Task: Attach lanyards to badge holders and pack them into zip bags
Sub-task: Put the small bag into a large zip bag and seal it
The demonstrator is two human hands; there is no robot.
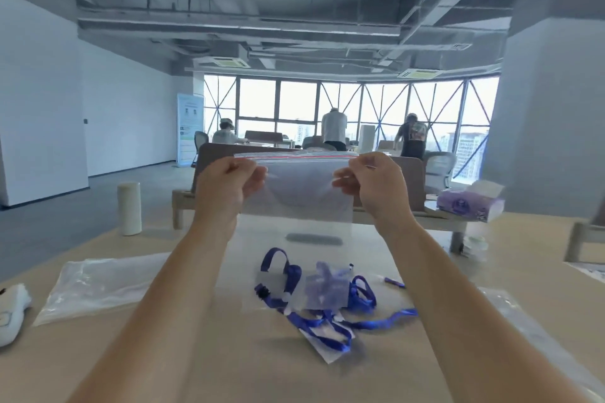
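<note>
A stack of clear bags [98,285] is seen on the table [229,370] at nine o'clock. A zip bag [296,203] is held up above the table, its top edge pinched at the left corner by the left hand [226,186] and at the right corner by the right hand [370,183]. Blue lanyards [314,314] and a badge holder [324,291] are left lying below, at six o'clock of the bag.

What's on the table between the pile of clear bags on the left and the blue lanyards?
Nothing lies on it: the head view shows bare table between the clear bags and the lanyards, crossed only by the left forearm above.
</note>
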